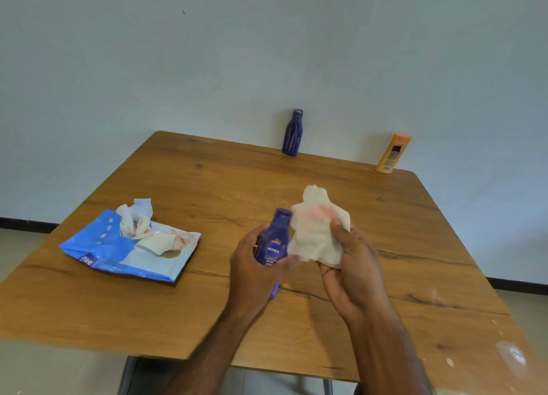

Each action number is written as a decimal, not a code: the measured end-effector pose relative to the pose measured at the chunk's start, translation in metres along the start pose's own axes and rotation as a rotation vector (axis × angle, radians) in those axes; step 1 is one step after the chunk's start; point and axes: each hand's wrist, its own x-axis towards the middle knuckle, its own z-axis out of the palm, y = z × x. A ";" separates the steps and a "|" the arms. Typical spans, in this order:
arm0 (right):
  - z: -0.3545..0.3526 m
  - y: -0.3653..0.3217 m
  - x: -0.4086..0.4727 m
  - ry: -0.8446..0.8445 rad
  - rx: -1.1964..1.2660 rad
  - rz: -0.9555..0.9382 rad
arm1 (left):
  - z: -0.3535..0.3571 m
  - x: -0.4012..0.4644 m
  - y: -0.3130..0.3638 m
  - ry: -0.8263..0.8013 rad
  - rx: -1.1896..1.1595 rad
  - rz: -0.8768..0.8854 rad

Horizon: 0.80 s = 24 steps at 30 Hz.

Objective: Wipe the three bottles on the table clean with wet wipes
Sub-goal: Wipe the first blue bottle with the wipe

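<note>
Bottle, dark blue and labelled NIVEA (274, 243), sits tilted in the left hand (252, 264), whose fingers curl round its body above the table (207, 187); just right of that grip, the right hand (353, 264) clutches a crumpled white wipe (317, 228) touching the bottle's neck. Well left of the hands lies a blue wipes pack (118, 246) with a wipe poking out; far beyond them stand a purple bottle (293, 133) and an orange bottle (393, 153) against the wall.

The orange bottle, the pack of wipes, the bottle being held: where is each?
orange bottle (393, 154), head view, mid body.
pack of wipes (98, 246), head view, blue top.
Nivea bottle (274, 247), head view, label.
</note>
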 end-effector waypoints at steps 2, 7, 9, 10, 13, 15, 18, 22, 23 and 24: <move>-0.006 -0.003 0.001 0.045 0.030 -0.006 | -0.006 0.003 -0.002 0.015 -0.128 -0.093; -0.014 0.007 0.003 0.112 -0.093 -0.028 | -0.022 0.004 0.002 -0.119 -0.265 -0.105; -0.011 0.014 0.006 0.117 -0.153 -0.041 | -0.023 0.003 0.002 -0.133 -0.278 -0.094; -0.009 0.017 0.007 0.119 -0.179 -0.047 | -0.022 0.002 0.001 -0.135 -0.272 -0.084; -0.002 0.024 0.010 0.111 -0.269 -0.069 | -0.020 0.001 0.002 -0.140 -0.228 -0.076; 0.006 0.028 0.012 0.096 -0.342 -0.075 | -0.017 0.000 0.001 -0.174 -0.252 -0.106; 0.020 0.031 0.015 0.077 -0.432 -0.081 | -0.017 0.000 0.000 -0.221 -0.365 -0.171; 0.034 0.036 0.015 0.011 -0.529 -0.083 | -0.018 -0.001 0.004 -0.258 -0.314 -0.159; 0.036 0.037 0.014 0.003 -0.536 -0.092 | -0.018 -0.001 0.004 -0.262 -0.295 -0.148; 0.037 0.037 0.012 -0.008 -0.536 -0.101 | -0.018 0.000 0.005 -0.259 -0.284 -0.141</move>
